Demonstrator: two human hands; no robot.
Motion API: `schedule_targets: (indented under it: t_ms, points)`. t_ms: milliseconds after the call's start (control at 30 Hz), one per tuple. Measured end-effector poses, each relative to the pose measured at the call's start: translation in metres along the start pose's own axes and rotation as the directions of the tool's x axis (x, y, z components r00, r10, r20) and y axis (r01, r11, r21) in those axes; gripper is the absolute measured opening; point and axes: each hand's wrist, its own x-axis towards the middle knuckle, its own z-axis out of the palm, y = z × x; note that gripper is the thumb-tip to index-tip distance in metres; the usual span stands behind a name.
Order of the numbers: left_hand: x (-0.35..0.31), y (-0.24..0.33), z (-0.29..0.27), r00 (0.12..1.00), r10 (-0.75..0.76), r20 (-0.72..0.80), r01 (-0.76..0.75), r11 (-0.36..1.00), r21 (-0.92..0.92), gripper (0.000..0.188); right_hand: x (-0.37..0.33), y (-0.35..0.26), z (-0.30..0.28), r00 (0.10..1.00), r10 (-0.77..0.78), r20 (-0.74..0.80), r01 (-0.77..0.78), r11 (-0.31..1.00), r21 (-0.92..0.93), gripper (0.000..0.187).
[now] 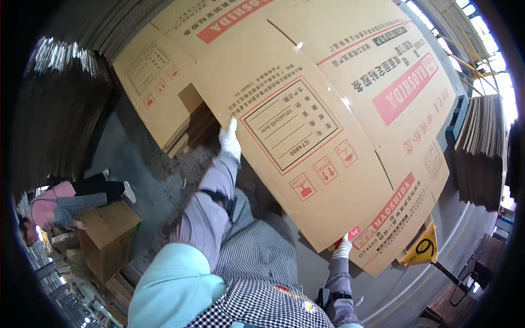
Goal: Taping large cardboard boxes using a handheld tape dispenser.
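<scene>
A large flattened cardboard box (350, 158), tan with red and black print, lies tilted before me on other flat cardboard. My left hand (231, 141), in a white glove, grips its near left edge, thumb on top and the other fingers hidden beneath. At its near lower corner is my right hand (343, 249), also gloved, its fingers closed around a small red object (354, 232) at the cardboard's edge. Only bits of that object show, so its kind is unclear. Beneath, at the upper left, another flattened box (150, 76) sticks out.
Tall stacks of cardboard sheets stand at left (65, 120) and right (481, 153). A yellow numbered sign (424, 246) stands near the right corner. At lower left, a person (54, 208) in pink bends by an upright carton (109, 235). Scraps dot the grey floor (123, 147).
</scene>
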Motion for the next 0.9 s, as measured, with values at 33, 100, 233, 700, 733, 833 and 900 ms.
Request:
schedule_targets:
  t_ms: [33, 100, 233, 700, 733, 833, 900]
  points:
    - [-0.071, -0.023, -0.008, 0.983, -0.18, -0.018, 0.179, 0.982, -0.069, 0.052, -0.031, -0.01, -0.006, 0.999, 0.034, 0.024, -0.034, 0.999, -0.014, 0.051]
    - [-0.185, -0.074, -0.011, 0.807, -0.589, 0.049, 0.584, 0.781, -0.22, 0.051, -0.025, 0.02, -0.001, 0.992, 0.075, 0.103, -0.075, 0.997, -0.004, 0.06]
    - [-0.319, -0.112, -0.016, 0.514, -0.849, 0.124, 0.839, 0.528, 0.135, 0.044, -0.026, 0.016, 0.033, 0.89, 0.171, 0.423, -0.323, 0.891, 0.319, 0.065]
    - [-0.224, 0.049, 0.023, 0.837, -0.431, 0.336, 0.298, 0.875, 0.381, 0.034, -0.049, -0.132, 0.185, 0.844, -0.327, 0.425, 0.226, 0.936, 0.27, 0.042]
    - [-0.214, 0.056, 0.019, 0.85, -0.415, 0.323, 0.289, 0.882, 0.373, 0.035, -0.06, -0.132, 0.2, 0.839, -0.328, 0.435, 0.23, 0.937, 0.264, 0.042]
    - [-0.149, 0.075, 0.011, 0.873, -0.39, 0.294, 0.294, 0.9, 0.322, 0.034, -0.092, -0.155, 0.266, 0.815, -0.325, 0.48, 0.215, 0.939, 0.27, 0.042]
    - [-0.099, 0.11, 0.002, 0.886, -0.381, 0.263, 0.299, 0.905, 0.303, 0.035, -0.129, -0.164, 0.321, 0.828, -0.35, 0.437, 0.227, 0.924, 0.309, 0.04]
